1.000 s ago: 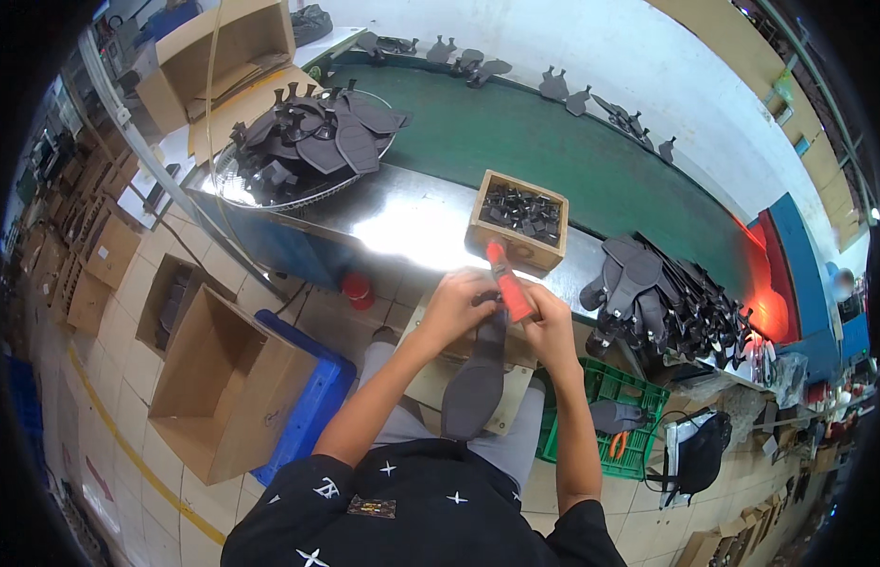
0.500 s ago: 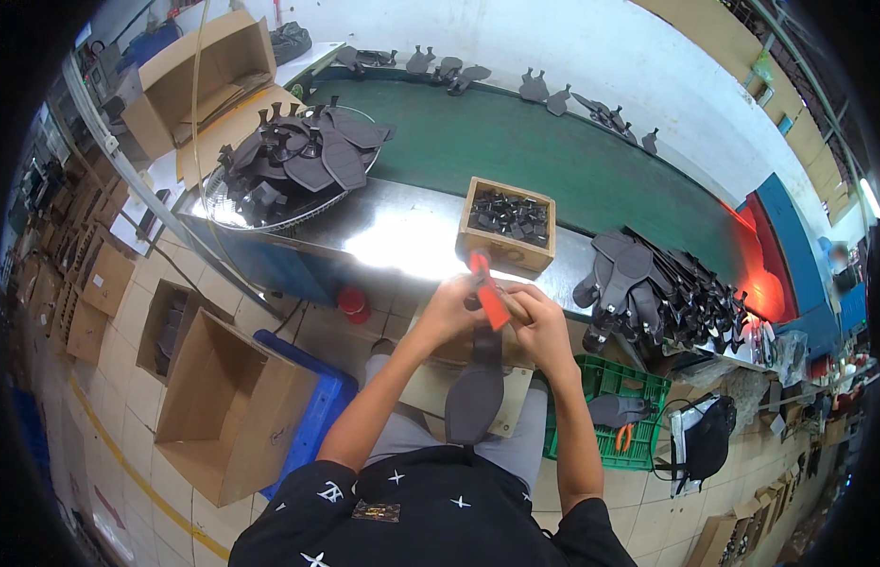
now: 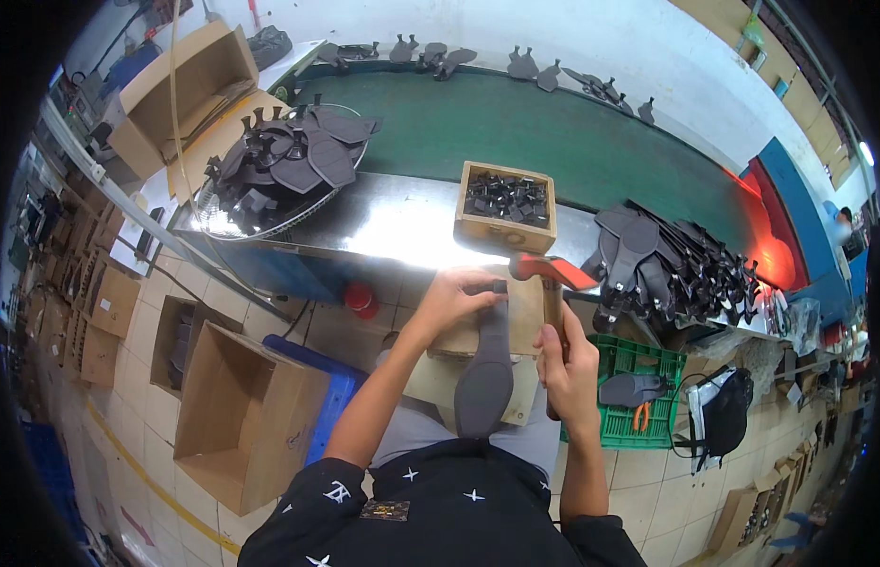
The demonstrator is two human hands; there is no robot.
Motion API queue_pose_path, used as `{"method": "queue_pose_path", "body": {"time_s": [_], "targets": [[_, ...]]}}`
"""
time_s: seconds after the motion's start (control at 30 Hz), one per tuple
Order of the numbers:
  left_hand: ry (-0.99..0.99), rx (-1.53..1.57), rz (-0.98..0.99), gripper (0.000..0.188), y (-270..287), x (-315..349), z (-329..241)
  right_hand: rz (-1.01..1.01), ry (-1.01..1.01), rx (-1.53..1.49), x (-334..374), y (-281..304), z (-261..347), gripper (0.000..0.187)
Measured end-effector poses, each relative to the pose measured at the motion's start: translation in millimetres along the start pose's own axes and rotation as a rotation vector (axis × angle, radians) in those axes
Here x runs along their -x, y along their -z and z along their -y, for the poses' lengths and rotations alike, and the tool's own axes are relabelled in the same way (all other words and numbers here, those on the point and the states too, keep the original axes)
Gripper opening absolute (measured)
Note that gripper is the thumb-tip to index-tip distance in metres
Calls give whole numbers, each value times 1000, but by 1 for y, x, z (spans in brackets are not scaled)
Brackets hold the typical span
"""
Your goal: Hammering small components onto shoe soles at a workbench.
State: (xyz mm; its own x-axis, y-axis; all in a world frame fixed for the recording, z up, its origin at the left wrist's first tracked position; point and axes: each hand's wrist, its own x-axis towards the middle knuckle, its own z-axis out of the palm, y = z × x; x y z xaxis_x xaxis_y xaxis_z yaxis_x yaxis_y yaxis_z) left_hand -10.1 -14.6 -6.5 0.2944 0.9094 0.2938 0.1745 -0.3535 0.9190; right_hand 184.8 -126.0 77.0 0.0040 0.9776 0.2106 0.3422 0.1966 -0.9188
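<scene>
My right hand (image 3: 569, 367) is closed round the wooden handle of a hammer (image 3: 556, 271) with a red-orange head, raised above a wooden block (image 3: 527, 319) in front of my lap. Between the fingers of my left hand (image 3: 454, 300) is the narrow end of a dark grey paddle-shaped piece (image 3: 485, 383), where a small black clip (image 3: 500, 285) shows. The wide end of that piece points toward me, over a pale board (image 3: 435, 386). Beyond my hands, a wooden box (image 3: 501, 232) holds many small black clips.
A wire basket (image 3: 291, 225) heaped with grey pieces stands left on the metal ledge; a pile of similar pieces (image 3: 634, 241) lies right. Behind runs a green belt (image 3: 516, 118). Cardboard boxes (image 3: 241, 416) stand at left, and a green crate (image 3: 605, 437) with orange-handled pliers (image 3: 640, 416) at right.
The hammer has swung right, away from my left hand, and its handle now stands nearly upright in my right hand. My hands have moved apart; the grey piece has shifted slightly right.
</scene>
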Motion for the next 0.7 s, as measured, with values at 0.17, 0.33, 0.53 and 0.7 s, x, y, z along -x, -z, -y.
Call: {"method": "queue_pose_path", "body": {"time_s": [0.17, 0.33, 0.53, 0.7], "targets": [[43, 67, 89, 27, 1, -4, -9, -8, 264, 246, 11, 2, 7, 42], [73, 51, 45, 37, 0, 2, -12, -10, 346, 293, 4, 3, 6, 38], [-32, -442, 8, 108, -6, 14, -6, -128, 428, 210, 21, 18, 44, 39], [95, -577, 85, 123, -5, 14, -4, 14, 318, 366, 0, 6, 10, 34]]}}
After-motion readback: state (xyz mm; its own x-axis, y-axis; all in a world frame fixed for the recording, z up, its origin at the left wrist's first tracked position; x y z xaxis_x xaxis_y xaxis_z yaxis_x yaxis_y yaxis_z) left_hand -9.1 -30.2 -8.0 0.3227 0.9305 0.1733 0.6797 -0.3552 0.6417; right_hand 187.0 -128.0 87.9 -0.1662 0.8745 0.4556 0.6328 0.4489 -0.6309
